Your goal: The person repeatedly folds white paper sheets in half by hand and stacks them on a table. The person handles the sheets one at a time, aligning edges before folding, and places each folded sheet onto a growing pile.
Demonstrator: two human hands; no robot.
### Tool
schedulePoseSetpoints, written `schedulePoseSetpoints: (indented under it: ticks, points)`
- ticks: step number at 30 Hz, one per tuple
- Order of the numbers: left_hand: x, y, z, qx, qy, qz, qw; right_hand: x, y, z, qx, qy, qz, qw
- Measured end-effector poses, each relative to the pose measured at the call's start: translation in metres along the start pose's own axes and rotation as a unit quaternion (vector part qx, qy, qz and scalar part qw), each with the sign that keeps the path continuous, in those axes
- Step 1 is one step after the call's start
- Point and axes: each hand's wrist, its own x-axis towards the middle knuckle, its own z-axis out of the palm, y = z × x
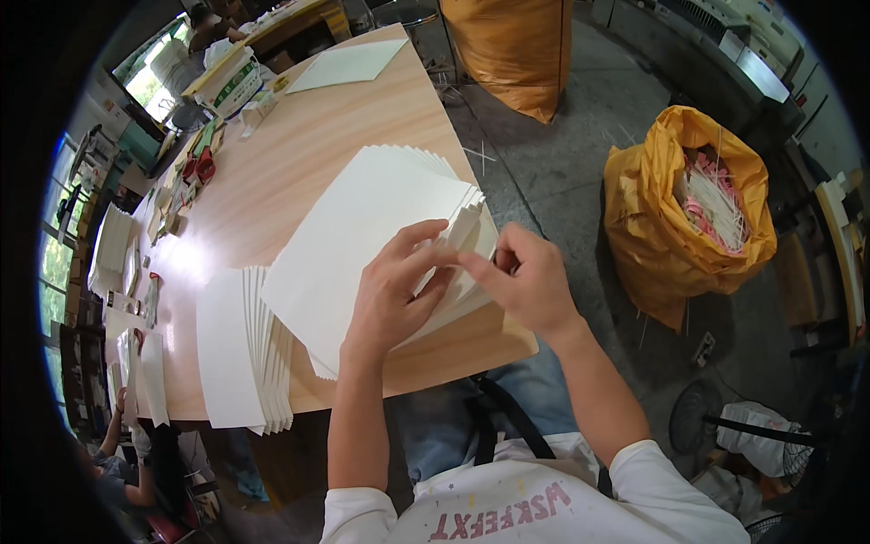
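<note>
A fanned stack of large white sheets (349, 218) lies on the wooden table in front of me. Along its right edge, narrow folded white strips (464, 223) stand up near my fingers. My left hand (396, 283) is over the stack's right part, with fingers apart and slightly blurred, reaching toward that edge. Beside it, my right hand (530, 283) has its fingers curled and its thumb pointing left, close to the left fingertips. Whatever the right fingers pinch is too small or hidden to make out.
A second fanned pile of white sheets (234, 349) overhangs the near table edge. Red-handled scissors (205, 165) and tools lie far left; one white sheet (349, 65) lies at the far end. An orange sack of scraps (639, 231) and a fan (696, 415) stand right. People sit left.
</note>
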Motion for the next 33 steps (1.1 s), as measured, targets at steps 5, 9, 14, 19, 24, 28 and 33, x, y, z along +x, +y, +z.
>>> schedulePoseSetpoints:
  ticks: [5,9,14,19,24,28,33]
  points:
    - [-0.002,-0.001,-0.003,0.006,-0.01,0.006,1.0,0.004,0.0,-0.003,0.225,-0.036,0.111,0.967]
    - [0.0,0.0,-0.005,0.006,-0.024,0.016,1.0,0.005,0.003,-0.003,0.27,-0.047,0.123,0.954]
    - [-0.001,-0.004,-0.005,-0.026,-0.026,-0.009,0.999,0.005,0.006,-0.003,0.266,-0.049,0.12,0.955]
    - [-0.002,-0.004,-0.004,-0.038,-0.028,-0.017,0.999,0.004,0.006,-0.008,0.232,-0.061,0.113,0.964]
    - [0.0,0.001,-0.005,-0.008,-0.039,-0.013,0.999,0.004,0.009,-0.008,0.242,-0.057,0.103,0.963]
    - [-0.001,-0.003,-0.006,-0.023,-0.035,-0.019,0.999,0.001,0.013,-0.012,0.246,-0.072,0.097,0.962]
    - [-0.001,-0.002,-0.005,-0.045,-0.032,-0.031,0.998,-0.001,0.013,-0.011,0.234,-0.059,0.087,0.967]
